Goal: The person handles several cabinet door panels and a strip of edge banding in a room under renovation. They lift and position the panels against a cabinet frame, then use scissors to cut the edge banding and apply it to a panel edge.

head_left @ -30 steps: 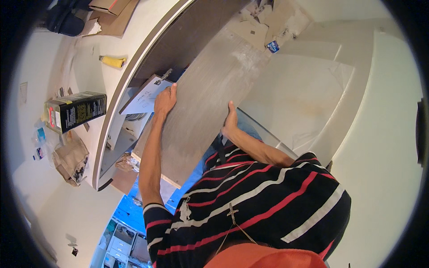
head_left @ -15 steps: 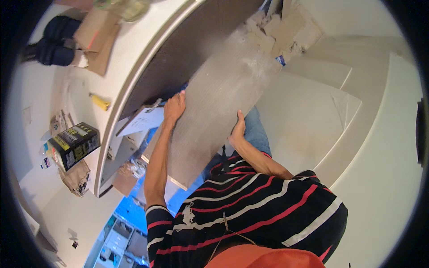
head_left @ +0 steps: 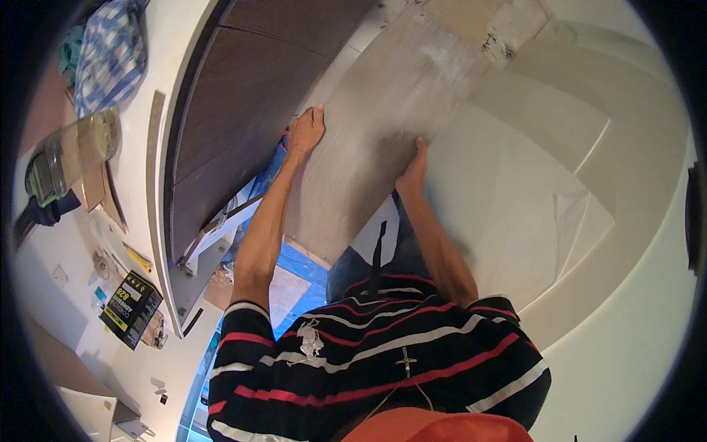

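Out in front of me lies a long grey-brown wooden board (head_left: 350,140) with pale dusty smears, tilted and stretching toward the far wall. My left hand (head_left: 305,131) grips its left edge, thumb over the top face and fingers hidden beneath. On the opposite edge, closer to me, my right hand (head_left: 412,169) holds on with its thumb up; the other fingers are mostly out of sight. Beside my left hand stands a dark brown panelled cabinet front (head_left: 250,88).
A white countertop (head_left: 177,37) runs along the left, with a checked cloth (head_left: 110,55), a clear plastic container (head_left: 77,147), a yellow-handled tool (head_left: 138,259) and a black box (head_left: 132,306). Blue sheeting (head_left: 305,261) covers floor below. White slabs (head_left: 515,191) are at right.
Both hands have moved forward, away from my body, with the board between them. More of the blue sheeting and my legs shows below its near end. The view has turned somewhat.
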`<state>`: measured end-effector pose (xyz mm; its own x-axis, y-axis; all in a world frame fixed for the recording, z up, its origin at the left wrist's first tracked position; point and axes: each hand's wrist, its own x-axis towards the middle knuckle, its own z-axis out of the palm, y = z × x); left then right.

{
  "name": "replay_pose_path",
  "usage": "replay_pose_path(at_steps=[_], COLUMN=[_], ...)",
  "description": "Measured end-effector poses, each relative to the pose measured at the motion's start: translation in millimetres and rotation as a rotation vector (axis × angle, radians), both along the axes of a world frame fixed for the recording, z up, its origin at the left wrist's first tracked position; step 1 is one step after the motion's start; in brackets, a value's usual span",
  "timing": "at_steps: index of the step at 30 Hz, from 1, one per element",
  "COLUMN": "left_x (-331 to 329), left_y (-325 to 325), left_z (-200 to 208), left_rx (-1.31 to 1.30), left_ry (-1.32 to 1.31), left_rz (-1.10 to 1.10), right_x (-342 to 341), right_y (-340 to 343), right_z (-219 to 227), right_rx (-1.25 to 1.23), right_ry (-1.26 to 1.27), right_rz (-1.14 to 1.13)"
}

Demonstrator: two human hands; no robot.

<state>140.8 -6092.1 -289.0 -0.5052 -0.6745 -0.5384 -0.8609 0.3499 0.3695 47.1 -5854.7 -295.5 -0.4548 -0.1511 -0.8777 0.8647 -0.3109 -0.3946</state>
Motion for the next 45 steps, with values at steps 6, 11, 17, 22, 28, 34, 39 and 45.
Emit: replay_pose_path(at_steps=[6,11,17,22,28,34,39,45], left_x=[-76.6,-124.2,-150.2,-159.8,-140.0,-39.1,108.0,309.8], left_y=[-29.7,-52.6,-77.9,-87.9,-70.3,17.4,62.1,91.6], left_z=[-65.7,-129.4,-196.3,-210.5,-204.7,-145.9,-62.7,2.8], left_rx=[0.057,0.081,0.117,0.15,0.0,-0.22,0.123,0.248], left_ry=[0.029,0.026,0.05,0.06,0.263,0.451,0.238,0.071], left_rz=[-0.027,-0.037,-0.036,0.001,-0.028,0.177,0.146,0.019], right_x=[-66.6,-112.8,-136.9,-135.7,-136.4,-162.8,-169.7,-128.2], right_y=[-32.7,-50.1,-69.8,-69.3,-37.6,46.3,89.4,78.2], right_z=[-74.3,-131.5,-209.5,-249.7,-280.9,-236.2,-156.4,-103.1], right_rx=[0.115,0.064,0.055,0.03,0.074,0.326,0.51,0.285], right_ry=[0.08,0.083,0.122,0.093,0.242,0.333,0.439,0.619], right_rz=[-0.049,-0.058,-0.049,-0.054,0.267,0.506,0.74,0.938])
